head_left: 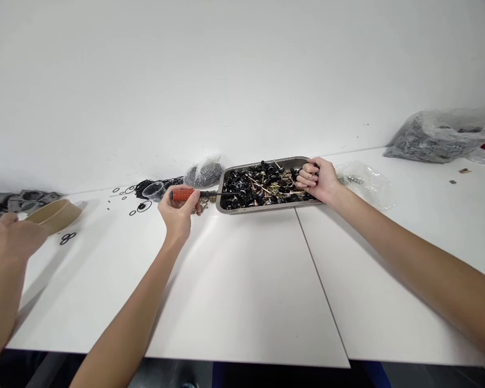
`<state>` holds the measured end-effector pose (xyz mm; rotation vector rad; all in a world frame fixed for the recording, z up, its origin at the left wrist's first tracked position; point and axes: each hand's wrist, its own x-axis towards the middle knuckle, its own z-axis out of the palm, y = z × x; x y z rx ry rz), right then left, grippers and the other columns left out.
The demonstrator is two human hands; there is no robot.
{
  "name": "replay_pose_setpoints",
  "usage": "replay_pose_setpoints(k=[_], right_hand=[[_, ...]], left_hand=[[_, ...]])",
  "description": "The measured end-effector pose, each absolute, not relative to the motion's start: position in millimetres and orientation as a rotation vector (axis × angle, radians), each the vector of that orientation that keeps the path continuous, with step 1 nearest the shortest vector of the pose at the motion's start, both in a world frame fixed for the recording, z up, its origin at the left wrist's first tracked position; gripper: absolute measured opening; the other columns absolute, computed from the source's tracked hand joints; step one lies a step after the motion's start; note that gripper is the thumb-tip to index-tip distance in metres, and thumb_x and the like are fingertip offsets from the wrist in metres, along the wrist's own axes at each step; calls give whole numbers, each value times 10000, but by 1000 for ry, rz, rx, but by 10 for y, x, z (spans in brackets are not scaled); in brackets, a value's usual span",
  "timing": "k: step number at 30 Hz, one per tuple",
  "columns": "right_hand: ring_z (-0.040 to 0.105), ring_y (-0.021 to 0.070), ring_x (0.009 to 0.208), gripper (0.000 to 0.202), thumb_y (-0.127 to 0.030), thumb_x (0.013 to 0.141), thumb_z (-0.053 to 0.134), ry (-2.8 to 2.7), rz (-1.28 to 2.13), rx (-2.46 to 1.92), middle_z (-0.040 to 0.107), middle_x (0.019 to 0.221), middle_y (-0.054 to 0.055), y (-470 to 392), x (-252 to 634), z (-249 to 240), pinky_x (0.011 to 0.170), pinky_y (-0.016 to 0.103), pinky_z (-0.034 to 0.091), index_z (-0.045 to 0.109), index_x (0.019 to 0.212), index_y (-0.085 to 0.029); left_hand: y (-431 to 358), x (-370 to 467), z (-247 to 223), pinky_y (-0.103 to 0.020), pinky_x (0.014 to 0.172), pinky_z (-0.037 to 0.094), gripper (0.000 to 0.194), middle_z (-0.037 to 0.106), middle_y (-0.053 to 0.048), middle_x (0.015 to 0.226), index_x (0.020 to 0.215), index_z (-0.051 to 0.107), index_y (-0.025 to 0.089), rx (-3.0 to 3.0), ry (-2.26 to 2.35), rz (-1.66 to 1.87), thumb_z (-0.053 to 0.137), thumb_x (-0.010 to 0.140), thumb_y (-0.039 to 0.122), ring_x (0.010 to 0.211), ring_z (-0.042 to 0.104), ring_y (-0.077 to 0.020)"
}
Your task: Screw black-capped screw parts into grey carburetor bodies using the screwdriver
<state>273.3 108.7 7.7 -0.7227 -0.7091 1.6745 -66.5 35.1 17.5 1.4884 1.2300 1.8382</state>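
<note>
My left hand [178, 213] is closed around the orange handle of a screwdriver [182, 194]. Its dark shaft points right, over the left part of a metal tray [262, 209]. Black round parts and brass-coloured screws [262, 186] fill the tray in a loose heap. At the tray's right end is my right hand [318, 179], with its fingers curled in. A bit of black shows at its fingertips, but what it holds is hidden.
Left, another person's hand [14, 237] grips a tan curved piece [56, 214]. Black rings [68, 238], a clear cup [153, 189] and small brass pieces [204, 203] lie left of the tray. Plastic bags [428, 140] stand right; a white wall [242, 81] rises behind.
</note>
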Motion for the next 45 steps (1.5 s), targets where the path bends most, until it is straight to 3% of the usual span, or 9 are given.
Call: replay_pose_setpoints(k=[45], right_hand=[[138,87,367,399,-219,810,458,-730,1668,-744,182,377,-50,1093,2729,76,402,254,188,163,541,-215]], left_hand=[[324,-592,35,-239,401,432,271,576,54,584,823,601,190,1517,1254,1630,815,700,303,400,513,-86]])
